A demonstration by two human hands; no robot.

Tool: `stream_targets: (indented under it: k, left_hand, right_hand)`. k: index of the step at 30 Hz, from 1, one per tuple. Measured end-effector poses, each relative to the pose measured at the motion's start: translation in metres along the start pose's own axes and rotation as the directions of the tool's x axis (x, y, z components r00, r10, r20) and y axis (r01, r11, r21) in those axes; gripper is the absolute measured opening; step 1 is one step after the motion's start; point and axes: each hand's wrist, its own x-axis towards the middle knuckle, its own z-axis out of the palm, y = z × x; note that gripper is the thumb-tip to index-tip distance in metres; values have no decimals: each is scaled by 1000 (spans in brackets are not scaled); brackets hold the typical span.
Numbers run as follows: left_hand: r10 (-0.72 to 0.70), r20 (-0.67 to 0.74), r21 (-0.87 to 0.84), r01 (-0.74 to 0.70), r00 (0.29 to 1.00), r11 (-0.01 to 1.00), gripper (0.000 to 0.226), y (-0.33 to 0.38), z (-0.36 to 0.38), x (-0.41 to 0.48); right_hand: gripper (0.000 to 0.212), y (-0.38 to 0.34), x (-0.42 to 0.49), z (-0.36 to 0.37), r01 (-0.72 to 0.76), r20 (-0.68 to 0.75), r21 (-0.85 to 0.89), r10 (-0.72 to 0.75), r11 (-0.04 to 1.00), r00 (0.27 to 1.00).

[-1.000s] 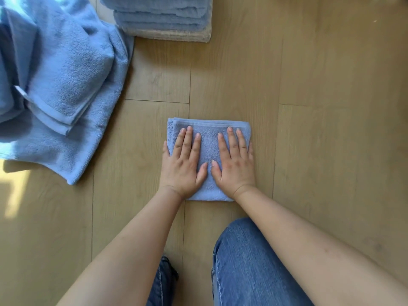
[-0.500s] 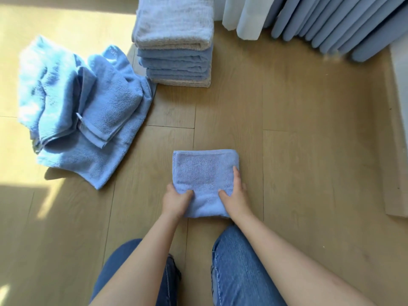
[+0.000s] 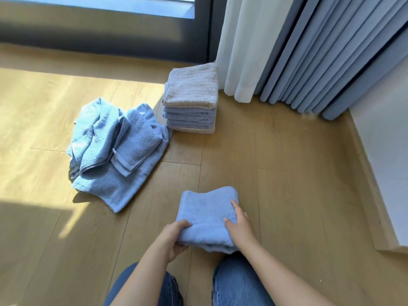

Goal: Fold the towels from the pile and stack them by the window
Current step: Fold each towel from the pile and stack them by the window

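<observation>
Towel [image 3: 205,214] now aloft, underside hidden

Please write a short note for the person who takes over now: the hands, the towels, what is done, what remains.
Left hand grips the near left corner of the folded blue towel; right hand grips its right side.
Stack of folded towels stands by the window, a beige one on top.
Pile of unfolded blue towels lies left of the stack.
Done: this towel is folded. Left: put it on the stack, then fold the pile.
</observation>
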Motion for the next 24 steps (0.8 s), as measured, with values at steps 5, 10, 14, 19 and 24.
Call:
stream_targets:
  k: [5, 10, 14, 19, 24]
  left_hand:
    - [342, -52, 196, -326, 938, 925, 42, 33, 8, -20]
    - [665, -54, 165, -650, 745, 741, 19, 121, 25, -38]
    - [745, -24, 117, -738, 667, 664, 31, 212, 34, -49]
    - [808, 25, 188, -797, 589, 574, 26, 297, 43, -45]
    - [795, 26, 189, -784, 607, 592, 34, 346, 53, -21]
  right_hand:
    - [55, -31, 7, -10, 114, -28, -52, -115, 992, 993]
    - [54, -115, 34, -40, 364, -172, -89, -375, 927, 911]
    - [55, -190, 66, -69, 534, -258, -88, -536, 841, 803]
    - [55, -257, 114, -92, 563, -267, -144, -580, 814, 770]
    - [54, -298, 156, -98, 529, -280, -183, -560, 828, 780]
